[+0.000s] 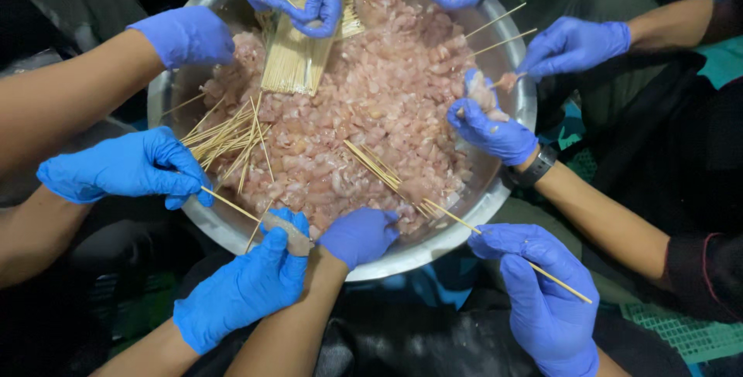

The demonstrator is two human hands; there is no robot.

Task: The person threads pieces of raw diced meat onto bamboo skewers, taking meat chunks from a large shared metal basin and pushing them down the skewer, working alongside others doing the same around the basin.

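Observation:
A wide steel bowl (507, 83) is heaped with pale pink raw meat pieces (371, 106). My left hand (360, 235), in a blue glove, reaches over the bowl's near rim with its fingers curled down into the meat. My right hand (542, 299), also gloved, is outside the rim at the lower right. It pinches a thin bamboo skewer (457, 221) whose tip points into the bowl. Several loose skewers (375, 166) lie on the meat just ahead of my hands.
Other people's blue-gloved hands ring the bowl. One (240, 288) beside my left arm holds a meat piece. One (128, 168) at the left grips a skewer, and one (491, 131) at the right has a wristwatch. Two hands (321, 1) at the top are over a skewer bundle (294, 59). A green crate (681, 334) sits at the lower right.

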